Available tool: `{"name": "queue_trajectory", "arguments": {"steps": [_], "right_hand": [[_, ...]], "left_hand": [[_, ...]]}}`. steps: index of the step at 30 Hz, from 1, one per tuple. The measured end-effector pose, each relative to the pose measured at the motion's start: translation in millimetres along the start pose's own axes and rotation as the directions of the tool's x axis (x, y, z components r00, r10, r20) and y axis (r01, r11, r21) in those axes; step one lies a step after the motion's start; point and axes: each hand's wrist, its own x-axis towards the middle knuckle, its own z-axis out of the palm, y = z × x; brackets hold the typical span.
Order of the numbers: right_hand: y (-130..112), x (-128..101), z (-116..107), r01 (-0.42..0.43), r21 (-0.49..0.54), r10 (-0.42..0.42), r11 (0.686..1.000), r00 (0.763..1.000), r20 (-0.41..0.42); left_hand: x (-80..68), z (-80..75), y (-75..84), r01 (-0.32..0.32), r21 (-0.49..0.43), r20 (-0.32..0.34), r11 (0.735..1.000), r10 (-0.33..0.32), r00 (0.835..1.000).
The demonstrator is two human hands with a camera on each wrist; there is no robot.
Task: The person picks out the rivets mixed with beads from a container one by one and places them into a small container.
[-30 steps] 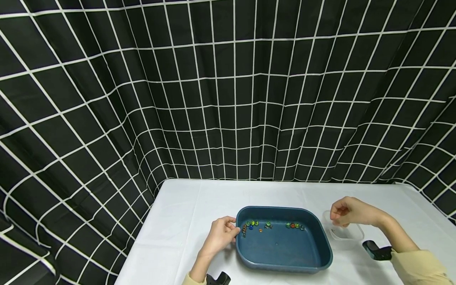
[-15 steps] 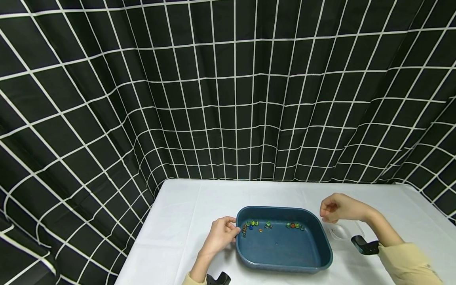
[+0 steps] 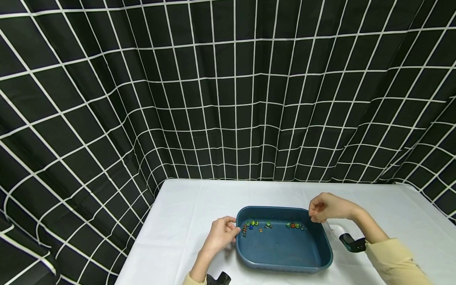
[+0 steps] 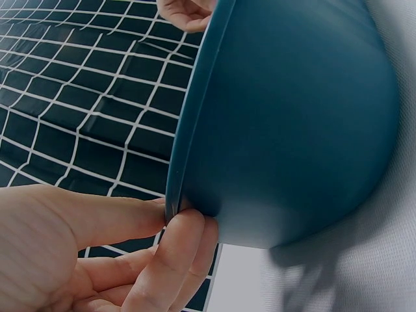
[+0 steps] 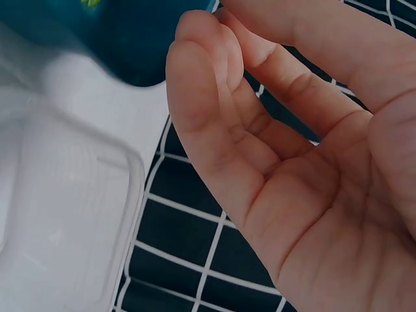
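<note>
A dark blue tray sits on the white table, with several small coloured beads lying along its far wall. My left hand grips the tray's left rim; in the left wrist view the thumb and fingers of this hand pinch the rim of the tray. My right hand hovers at the tray's far right corner with fingers loosely bent. Seen from the right wrist, this hand has a bare palm and holds nothing. A clear plastic container lies just below it.
The clear container stands right of the tray, partly hidden by my right forearm. A black curtain with a white grid hangs behind and left of the white table. Black wrist cameras sit on both wrists.
My right hand has moved left, from above the clear container to the tray's far right corner. The left hand and the tray have stayed put.
</note>
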Motion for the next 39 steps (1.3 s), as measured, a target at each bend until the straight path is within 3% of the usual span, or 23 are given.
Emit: {"name": "queue_trajectory", "arguments": {"steps": [20,39], "right_hand": [[-9,32,27,0.042,0.015,-0.042,0.999,0.999,0.032],[-10,53,52,0.033,-0.056,-0.034,0.998,0.999,-0.016]], "left_hand": [[0.4,0.1,-0.1,0.009,0.004,-0.001,1.000,-0.009,1.000],[-0.4,-0.3,-0.3,0.012,-0.012,0.002,1.000,-0.012,1.000]]}}
